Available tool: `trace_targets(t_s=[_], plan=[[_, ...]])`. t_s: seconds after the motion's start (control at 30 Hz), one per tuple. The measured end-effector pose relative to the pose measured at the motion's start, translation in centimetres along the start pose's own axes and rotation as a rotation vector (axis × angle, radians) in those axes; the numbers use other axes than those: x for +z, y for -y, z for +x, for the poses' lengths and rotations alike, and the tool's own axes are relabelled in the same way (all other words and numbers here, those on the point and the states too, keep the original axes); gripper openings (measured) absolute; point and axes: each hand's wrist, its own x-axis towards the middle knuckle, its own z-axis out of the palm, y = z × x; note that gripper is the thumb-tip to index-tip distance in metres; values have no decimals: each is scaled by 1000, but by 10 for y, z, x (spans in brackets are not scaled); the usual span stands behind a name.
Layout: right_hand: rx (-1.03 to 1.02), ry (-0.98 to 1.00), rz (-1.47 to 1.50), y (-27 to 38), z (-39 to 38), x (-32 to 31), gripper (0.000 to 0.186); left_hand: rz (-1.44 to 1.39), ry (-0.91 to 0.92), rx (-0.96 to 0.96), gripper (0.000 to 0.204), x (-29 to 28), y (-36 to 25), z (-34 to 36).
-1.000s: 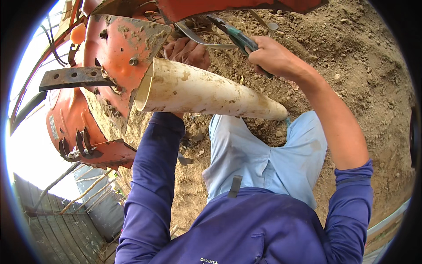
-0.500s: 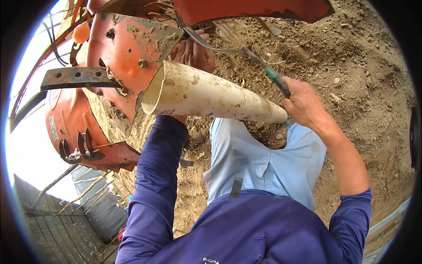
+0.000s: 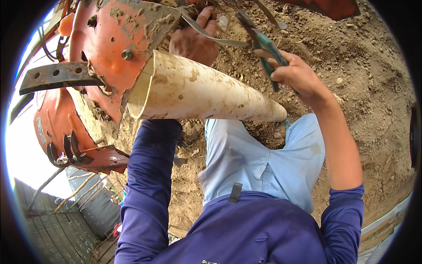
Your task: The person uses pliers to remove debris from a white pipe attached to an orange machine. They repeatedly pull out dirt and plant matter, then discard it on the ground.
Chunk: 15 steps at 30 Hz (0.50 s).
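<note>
My right hand grips a pair of green-handled pliers, handles spread, dark jaws tilted up to the left. Beyond the pipe, my left hand is closed beside the edge of an orange metal housing; what its fingers hold, if anything, is hidden. A thin curved metal strip passes in front of that hand. The dirty white pipe lies crosswise over my left forearm and above my thighs, its wide hollow end at the left. The pipe hides my left wrist.
A flat bar with holes juts left from the orange housing. A lower orange guard carries dark curved pieces. Another orange panel overhangs the top. Loose brown soil lies around, with dry roots near the pliers. A plank wall stands lower left.
The pliers have swung more upright and their handles now show spread apart in my right hand. My left hand appears higher, with more of it showing. The pipe and orange housing appear shifted left.
</note>
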Motion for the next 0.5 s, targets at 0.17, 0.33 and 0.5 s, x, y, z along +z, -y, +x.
trace_targets(t_s=[0.17,0.33,0.5], plan=[[42,272,336,14,36,3,57,-4,-110,21,30,1,-1,2],[-42,492,559,21,59,-3,56,-11,-18,50,26,4,3,1],[4,196,320,15,60,5,23,13,-57,1,20,9,0,0]])
